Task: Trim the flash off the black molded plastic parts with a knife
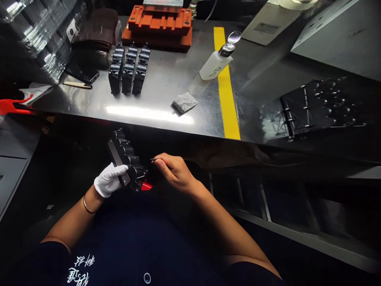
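My left hand point(108, 180), in a white glove, is wrapped round a black ribbed part point(126, 153) with a flat grey-brown side and a row of rounded lobes. This part is held tilted in front of the bench edge. To its right, my bare right hand point(174, 171) pinches a thin dark pointed tool point(153, 159), its tip toward the part but apart from it. Most of the tool is hidden by the fingers, so its kind is unclear. Three similar black parts point(129, 69) stand side by side on the metal bench point(166, 75).
A folded grey-white cloth point(185, 103) and a white dispenser bottle point(216, 65) sit on the bench beside yellow tape point(226, 95). Behind is an orange fixture point(160, 24). A pen-like tool point(77, 85) lies left, near stacked clear plastic trays point(38, 35). A grey box point(333, 43) stands right.
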A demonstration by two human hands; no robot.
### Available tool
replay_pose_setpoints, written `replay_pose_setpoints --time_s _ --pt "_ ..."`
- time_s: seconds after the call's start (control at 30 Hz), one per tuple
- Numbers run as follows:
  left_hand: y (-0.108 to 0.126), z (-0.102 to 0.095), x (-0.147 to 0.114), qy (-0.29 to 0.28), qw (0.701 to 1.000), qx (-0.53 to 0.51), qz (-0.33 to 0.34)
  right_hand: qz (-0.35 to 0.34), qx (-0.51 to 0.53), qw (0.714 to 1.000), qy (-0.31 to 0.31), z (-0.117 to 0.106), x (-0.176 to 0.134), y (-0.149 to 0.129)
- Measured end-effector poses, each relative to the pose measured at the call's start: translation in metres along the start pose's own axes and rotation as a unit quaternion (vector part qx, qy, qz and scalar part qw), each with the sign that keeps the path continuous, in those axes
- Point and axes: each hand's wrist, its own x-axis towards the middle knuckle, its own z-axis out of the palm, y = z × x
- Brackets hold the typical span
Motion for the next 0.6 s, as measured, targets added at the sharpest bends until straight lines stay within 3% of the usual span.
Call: replay_pose_setpoints --time_s 0.07,0.17,0.6 --pt "0.0 -0.002 -0.001 -0.022 0.999 0.041 -0.005 -0.089 0.027 0.994 -0.059 -0.003 0.002 -0.013" --pt "-0.003 -0.004 0.0 -0.039 0.996 0.083 -0.005 -0.145 -0.011 0.987 -0.072 -0.003 0.005 -0.026" --pt "-0.02 0.01 0.001 -0.015 0.999 -0.036 0.004 -0.144 -0.168 0.972 0.08 0.006 0.003 -0.019"
